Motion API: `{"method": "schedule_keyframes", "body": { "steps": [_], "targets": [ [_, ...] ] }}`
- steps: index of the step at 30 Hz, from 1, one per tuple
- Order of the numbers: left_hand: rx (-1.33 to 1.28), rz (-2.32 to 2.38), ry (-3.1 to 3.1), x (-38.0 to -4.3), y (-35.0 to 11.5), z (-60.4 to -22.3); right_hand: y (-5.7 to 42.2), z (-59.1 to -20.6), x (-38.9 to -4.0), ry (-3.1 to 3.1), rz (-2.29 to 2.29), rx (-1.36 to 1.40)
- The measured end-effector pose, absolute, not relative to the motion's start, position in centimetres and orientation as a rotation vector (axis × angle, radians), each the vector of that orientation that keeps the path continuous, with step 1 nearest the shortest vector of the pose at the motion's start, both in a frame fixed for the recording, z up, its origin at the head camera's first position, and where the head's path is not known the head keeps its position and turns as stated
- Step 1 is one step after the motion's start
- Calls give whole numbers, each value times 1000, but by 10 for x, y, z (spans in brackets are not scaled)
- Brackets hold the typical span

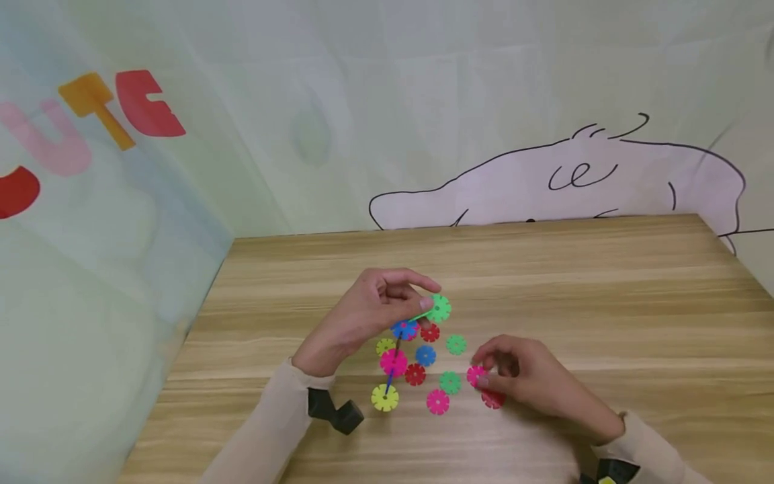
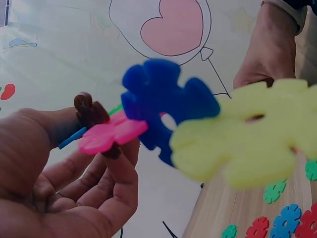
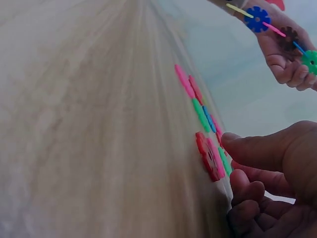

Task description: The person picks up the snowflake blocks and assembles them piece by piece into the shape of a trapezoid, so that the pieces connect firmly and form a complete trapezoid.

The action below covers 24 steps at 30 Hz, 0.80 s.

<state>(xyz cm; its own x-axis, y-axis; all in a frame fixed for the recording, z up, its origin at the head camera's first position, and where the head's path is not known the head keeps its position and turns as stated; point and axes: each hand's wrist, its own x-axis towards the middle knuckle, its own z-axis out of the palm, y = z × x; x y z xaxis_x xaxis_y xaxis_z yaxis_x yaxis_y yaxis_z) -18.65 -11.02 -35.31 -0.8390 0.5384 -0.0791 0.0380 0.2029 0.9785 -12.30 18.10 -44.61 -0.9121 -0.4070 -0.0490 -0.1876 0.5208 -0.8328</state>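
My left hand (image 1: 375, 306) pinches the upper end of a chain of slotted snowflake discs, near the green disc (image 1: 441, 308). Down the chain follow a light blue disc (image 1: 404, 329), a brown disc (image 2: 91, 110), a pink disc (image 1: 390, 361), a dark blue disc (image 2: 158, 87) and, lowest, a yellow disc (image 1: 385, 398). On the tabletop, the thumb and forefinger of my right hand (image 1: 529, 376) are at a loose pink disc (image 1: 476, 375), which overlaps a red disc (image 1: 493, 400). In the right wrist view a gap shows between these fingertips.
Several loose discs lie between the hands, among them a green disc (image 1: 450, 382), a blue disc (image 1: 426, 355), a red disc (image 1: 414, 374) and a pink disc (image 1: 438, 402). The wooden table (image 1: 635, 302) meets a printed cloth backdrop (image 1: 290, 134) behind and at left.
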Motion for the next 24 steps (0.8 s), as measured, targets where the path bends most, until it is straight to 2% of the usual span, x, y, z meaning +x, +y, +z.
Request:
{"method": "schedule_keyframes", "body": {
  "steps": [12, 24],
  "targets": [
    [517, 1665, 2093, -186, -114, -354, 172, -449, -122, 2713, -1142, -609],
    [530, 1681, 2068, -186, -112, -356, 173, -448, -120, 2623, -1326, -534]
  ]
}}
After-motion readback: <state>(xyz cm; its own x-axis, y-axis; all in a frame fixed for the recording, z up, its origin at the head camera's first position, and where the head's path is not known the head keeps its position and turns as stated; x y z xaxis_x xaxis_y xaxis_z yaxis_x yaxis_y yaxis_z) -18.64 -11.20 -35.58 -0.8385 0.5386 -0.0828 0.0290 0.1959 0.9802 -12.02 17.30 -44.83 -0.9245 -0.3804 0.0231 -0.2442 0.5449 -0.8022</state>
